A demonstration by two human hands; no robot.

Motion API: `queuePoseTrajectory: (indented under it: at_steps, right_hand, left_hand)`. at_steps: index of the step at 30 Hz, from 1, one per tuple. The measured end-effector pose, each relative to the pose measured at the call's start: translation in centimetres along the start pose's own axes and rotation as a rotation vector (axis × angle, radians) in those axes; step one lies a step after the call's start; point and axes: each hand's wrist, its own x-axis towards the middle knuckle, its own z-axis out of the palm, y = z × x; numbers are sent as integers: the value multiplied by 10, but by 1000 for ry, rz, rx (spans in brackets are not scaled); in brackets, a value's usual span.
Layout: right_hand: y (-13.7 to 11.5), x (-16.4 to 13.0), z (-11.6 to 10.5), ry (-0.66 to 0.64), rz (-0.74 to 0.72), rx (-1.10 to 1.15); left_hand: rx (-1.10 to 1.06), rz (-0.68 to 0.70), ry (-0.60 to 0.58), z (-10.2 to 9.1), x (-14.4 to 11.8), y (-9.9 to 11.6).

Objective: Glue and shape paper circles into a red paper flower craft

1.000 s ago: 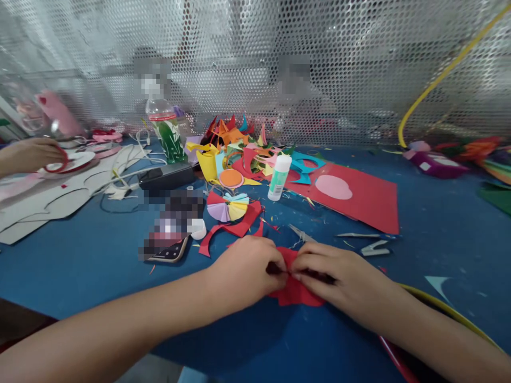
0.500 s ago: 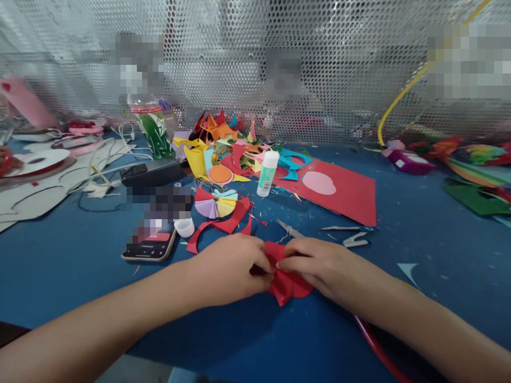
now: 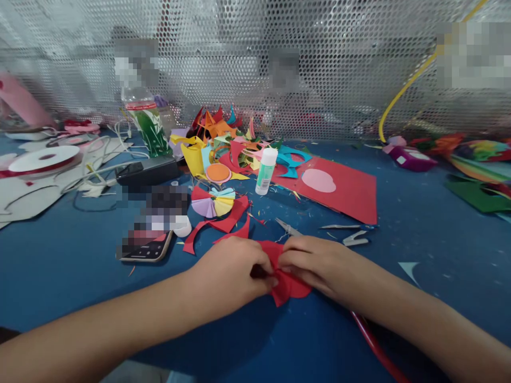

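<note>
While it lies between them, left hand point(image 3: 231, 268) and right hand point(image 3: 315, 263) pinch the red paper point(image 3: 288, 284) (fingertips closed).

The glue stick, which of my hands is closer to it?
Left. The left hand lies below the glue stick, slightly left; the right hand sits farther right.

A craft workshop is shown: a blue surface point(image 3: 59, 266) is strewn with coloured paper scraps point(image 3: 223, 143), a glue stick point(image 3: 265, 171) and scissors point(image 3: 319, 231), with perforated mesh point(image 3: 255, 64) at the far side.
</note>
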Motion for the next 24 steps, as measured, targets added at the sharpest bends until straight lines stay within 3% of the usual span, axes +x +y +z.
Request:
queuePoseTrajectory:
  at_steps: [7,13,24]
  right_hand:
    - [0,-2,0,12,-35,-23]
    - [1,-7,5,62,-112,-182]
    - [4,-9,-2,144,-15,-198]
  left_hand:
    - [106,140,27,4,-1,-1]
    - [183,141,19,3,-5,2]
    - [139,120,18,0,-5,0]
